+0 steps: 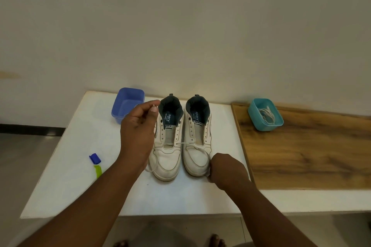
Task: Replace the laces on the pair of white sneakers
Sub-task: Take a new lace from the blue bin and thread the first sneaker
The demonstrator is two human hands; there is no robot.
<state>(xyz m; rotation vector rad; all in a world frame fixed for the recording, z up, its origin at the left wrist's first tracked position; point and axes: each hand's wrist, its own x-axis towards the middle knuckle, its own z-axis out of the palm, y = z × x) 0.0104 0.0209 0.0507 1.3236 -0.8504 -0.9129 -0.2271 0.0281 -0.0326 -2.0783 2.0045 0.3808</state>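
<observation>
I'm seeing the two white sneakers [181, 140] sitting side by side at frame centre on the white table [80, 176], long axes running up-down, toes pointing toward the bottom edge, heels toward the wall. My left hand [138, 132] is pinching a white lace [192, 146] end near the left collar; my right hand [226, 168] is curling round the other run by the right toe. Upper left, the blue tub [128, 104] is showing nothing inside; right, the teal tub [265, 114] is holding coiled white laces.
</observation>
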